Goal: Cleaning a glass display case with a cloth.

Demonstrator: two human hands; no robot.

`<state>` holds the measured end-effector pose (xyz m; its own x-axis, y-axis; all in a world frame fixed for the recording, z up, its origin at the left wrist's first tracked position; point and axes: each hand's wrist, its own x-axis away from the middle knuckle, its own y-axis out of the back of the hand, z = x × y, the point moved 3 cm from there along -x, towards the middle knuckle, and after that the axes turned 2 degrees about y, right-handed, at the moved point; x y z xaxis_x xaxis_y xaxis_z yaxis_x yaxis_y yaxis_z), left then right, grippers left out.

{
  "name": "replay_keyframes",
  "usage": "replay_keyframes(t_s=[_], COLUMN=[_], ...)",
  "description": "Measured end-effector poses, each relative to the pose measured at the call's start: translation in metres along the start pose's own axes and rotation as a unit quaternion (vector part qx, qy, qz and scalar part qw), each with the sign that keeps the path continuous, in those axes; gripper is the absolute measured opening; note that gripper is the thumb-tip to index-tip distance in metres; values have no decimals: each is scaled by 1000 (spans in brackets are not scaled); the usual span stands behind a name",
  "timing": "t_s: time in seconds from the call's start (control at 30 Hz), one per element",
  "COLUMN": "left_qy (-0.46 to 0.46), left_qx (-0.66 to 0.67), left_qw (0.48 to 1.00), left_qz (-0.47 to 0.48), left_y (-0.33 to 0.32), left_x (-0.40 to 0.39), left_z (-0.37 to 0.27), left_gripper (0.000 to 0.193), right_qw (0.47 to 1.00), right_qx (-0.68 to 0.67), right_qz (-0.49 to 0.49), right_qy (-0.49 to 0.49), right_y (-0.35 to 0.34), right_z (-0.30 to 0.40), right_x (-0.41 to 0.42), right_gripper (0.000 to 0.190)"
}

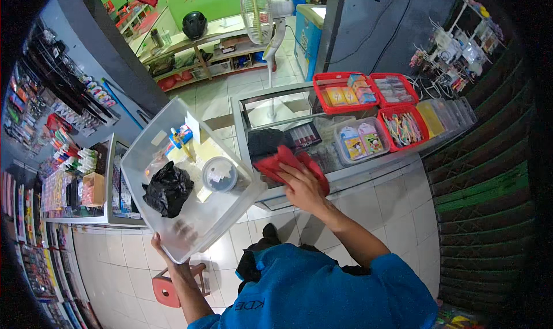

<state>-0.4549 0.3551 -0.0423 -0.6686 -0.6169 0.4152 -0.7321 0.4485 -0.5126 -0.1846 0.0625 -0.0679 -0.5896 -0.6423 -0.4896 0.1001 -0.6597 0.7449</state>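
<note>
My left hand [163,249] grips the near corner of a translucent plastic bin [233,219], its fingers showing blurred through the base. Inside the bin lie a crumpled black plastic bag [168,191], a round lidded tub [220,175], yellowish papers [211,147] and a blue item [181,137] I cannot make out. Under my right hand [304,188] a red cloth [283,158] is bunched against the glass top of a display case [281,96]. A dark case of small tubes [302,135] shows just beyond the cloth.
Red baskets [319,104] and a clear tub of packets [363,141] stand on the case's right half. A white pedestal fan [259,14] rises behind it. A red plastic stool [166,288] is below my left arm; another display case [110,178] stands left.
</note>
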Motion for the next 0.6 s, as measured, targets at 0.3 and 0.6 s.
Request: replay_keyframes(t_s=[0.3, 0.6], left_qy=[35, 41], left_qx=[14, -75], left_qw=[994, 988], left_qz=[102, 129], left_y=[-68, -159], left_x=[-27, -64], left_z=[17, 45], left_gripper=[73, 91], right_qw=[883, 754], right_qx=[-352, -522], right_qz=[-4, -80], right_qy=[-310, -391], right_y=[77, 63], right_z=[-13, -24], right_x=[50, 50], right_gripper=[49, 68])
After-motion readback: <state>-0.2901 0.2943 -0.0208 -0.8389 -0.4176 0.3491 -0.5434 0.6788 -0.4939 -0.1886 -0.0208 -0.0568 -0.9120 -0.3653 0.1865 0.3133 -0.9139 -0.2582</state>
